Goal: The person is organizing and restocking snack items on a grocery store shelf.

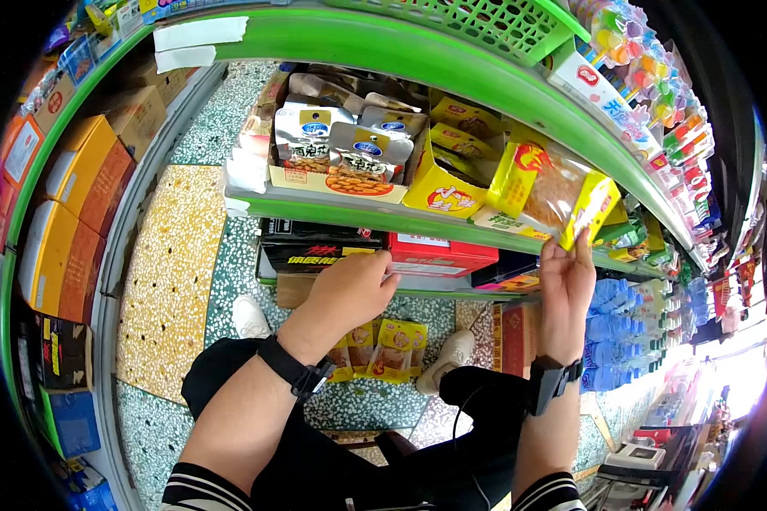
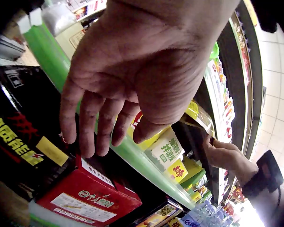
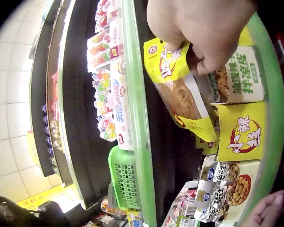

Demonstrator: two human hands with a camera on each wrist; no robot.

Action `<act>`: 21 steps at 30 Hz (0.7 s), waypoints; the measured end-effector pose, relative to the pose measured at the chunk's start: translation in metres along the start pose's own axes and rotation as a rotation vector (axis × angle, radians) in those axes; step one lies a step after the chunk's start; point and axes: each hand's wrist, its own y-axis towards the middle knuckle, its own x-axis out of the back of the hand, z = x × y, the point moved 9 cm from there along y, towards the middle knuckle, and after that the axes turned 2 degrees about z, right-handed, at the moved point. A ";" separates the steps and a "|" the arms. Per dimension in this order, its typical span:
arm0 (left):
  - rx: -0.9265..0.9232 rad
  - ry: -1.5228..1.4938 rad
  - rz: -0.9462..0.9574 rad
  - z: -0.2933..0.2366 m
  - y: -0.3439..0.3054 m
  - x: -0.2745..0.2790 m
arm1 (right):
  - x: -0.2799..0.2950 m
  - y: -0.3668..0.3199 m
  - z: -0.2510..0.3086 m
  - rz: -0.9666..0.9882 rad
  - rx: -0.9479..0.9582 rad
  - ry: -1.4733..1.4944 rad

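Observation:
My right hand [image 1: 568,281] pinches one end of a yellow snack bag [image 1: 552,192] with a clear window showing brown food. In the right wrist view the bag [image 3: 180,94] hangs tilted in front of the shelf, near an open yellow display box [image 3: 239,132]. That box [image 1: 441,183] stands on the green-edged shelf, left of the bag in the head view. My left hand [image 1: 347,289] hovers before the lower shelf, near a black carton [image 1: 315,243] and a red box [image 1: 441,254]. Its fingers [image 2: 87,123] hang relaxed and hold nothing in the left wrist view.
Several similar yellow bags [image 1: 392,351] lie on the floor between the person's shoes. A display box of silver packets [image 1: 341,145] sits left on the shelf. Overhead are a green shelf edge [image 1: 383,38] and green basket [image 1: 486,25]. Bottles [image 1: 614,328] stand at right.

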 end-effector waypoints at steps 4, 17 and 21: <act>-0.010 -0.058 -0.015 0.000 -0.001 0.002 | 0.002 -0.031 0.002 0.111 -0.022 0.062; -0.007 -1.326 0.564 -0.053 -0.009 -0.019 | 0.018 -0.078 -0.052 0.219 -0.246 -0.023; -0.110 -0.970 0.539 -0.056 -0.011 -0.027 | 0.004 -0.084 -0.073 0.134 -0.215 -0.222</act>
